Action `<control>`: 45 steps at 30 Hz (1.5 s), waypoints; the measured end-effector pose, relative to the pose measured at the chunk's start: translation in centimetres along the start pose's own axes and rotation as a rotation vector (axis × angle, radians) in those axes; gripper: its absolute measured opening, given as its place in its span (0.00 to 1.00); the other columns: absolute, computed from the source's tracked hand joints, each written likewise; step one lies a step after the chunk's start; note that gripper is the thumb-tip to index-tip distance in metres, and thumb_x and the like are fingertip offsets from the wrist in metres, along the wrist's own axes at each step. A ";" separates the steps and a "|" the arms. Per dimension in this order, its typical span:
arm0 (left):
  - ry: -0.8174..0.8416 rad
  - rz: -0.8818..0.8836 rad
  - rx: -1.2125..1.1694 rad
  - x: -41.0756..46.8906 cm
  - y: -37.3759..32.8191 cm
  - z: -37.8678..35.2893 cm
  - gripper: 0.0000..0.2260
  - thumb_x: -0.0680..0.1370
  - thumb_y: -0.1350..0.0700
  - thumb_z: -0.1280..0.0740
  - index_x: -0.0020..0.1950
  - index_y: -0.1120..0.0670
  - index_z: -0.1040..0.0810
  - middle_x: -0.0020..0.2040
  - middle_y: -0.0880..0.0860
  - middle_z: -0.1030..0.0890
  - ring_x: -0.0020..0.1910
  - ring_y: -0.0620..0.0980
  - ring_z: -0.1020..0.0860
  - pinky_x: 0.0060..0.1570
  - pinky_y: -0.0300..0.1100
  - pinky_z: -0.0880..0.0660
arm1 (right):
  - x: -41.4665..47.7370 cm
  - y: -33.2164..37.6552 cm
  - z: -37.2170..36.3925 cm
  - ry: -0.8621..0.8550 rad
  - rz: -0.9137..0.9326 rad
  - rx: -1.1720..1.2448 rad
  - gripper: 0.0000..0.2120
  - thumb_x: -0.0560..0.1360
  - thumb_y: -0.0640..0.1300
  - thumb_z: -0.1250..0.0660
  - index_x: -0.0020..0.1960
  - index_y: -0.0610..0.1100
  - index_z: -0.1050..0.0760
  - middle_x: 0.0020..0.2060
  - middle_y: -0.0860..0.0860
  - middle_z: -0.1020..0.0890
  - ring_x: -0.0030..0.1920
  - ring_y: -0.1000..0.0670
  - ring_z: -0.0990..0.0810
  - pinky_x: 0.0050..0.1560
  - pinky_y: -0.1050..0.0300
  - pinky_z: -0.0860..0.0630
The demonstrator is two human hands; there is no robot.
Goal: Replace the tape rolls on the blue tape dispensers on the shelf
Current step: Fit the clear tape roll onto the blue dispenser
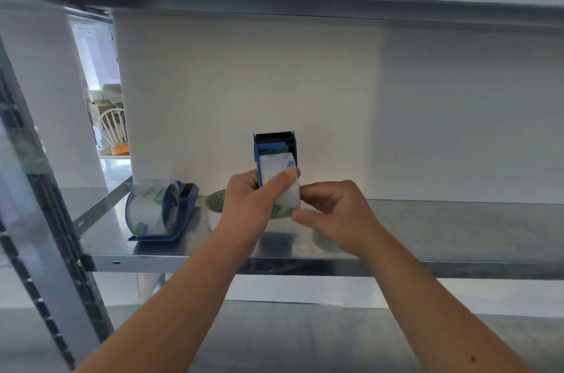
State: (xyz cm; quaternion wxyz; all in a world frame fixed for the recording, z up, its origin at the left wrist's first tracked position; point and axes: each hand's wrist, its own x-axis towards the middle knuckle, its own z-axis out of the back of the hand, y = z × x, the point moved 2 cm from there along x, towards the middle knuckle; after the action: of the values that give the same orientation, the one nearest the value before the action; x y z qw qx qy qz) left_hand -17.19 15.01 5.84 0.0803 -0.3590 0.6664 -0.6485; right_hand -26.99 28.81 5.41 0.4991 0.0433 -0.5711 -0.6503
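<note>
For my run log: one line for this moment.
left hand: grips blue plastic tape dispenser | right hand: pinches its clear tape roll | second blue dispenser: on metal shelf

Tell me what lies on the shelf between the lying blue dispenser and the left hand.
A loose tape roll, partly hidden by the left hand, beside the dispenser; the head view shows it.

Blue dispenser (274, 143), clear roll (282, 186) green-blue print; second blue dispenser (180, 214); grey metal shelf (442, 220)
</note>
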 end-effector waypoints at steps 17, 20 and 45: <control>0.077 -0.343 0.415 -3.0 0.0 0.6 0.23 0.74 0.38 0.29 0.45 0.59 0.20 0.38 0.62 0.19 0.38 0.59 0.20 0.35 0.55 0.21 | 5.2 5.9 0.4 -0.124 -0.226 -0.018 0.07 0.74 0.42 0.24 0.37 0.45 0.15 0.23 0.60 0.21 0.25 0.62 0.26 0.26 0.68 0.31; 0.098 -0.327 0.437 -3.4 -0.1 0.6 0.22 0.75 0.36 0.31 0.49 0.55 0.20 0.42 0.62 0.16 0.41 0.58 0.18 0.37 0.56 0.19 | 5.2 6.0 0.7 -0.111 -0.251 -0.043 0.05 0.74 0.44 0.24 0.39 0.44 0.13 0.24 0.59 0.20 0.25 0.59 0.26 0.27 0.64 0.30; 0.192 0.052 -0.143 -5.6 -1.2 -1.3 0.10 0.72 0.46 0.27 0.51 0.41 0.12 0.48 0.51 0.11 0.45 0.48 0.13 0.47 0.40 0.18 | 6.4 2.9 1.2 -0.347 -0.080 -0.463 0.10 0.76 0.41 0.32 0.36 0.46 0.21 0.34 0.59 0.19 0.36 0.60 0.21 0.34 0.63 0.30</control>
State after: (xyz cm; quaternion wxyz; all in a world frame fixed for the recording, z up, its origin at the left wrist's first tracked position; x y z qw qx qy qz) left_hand -13.44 19.43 5.18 0.0071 -0.2825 0.7247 -0.6285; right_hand -29.23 25.63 11.36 0.3647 -0.1610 -0.4822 -0.7801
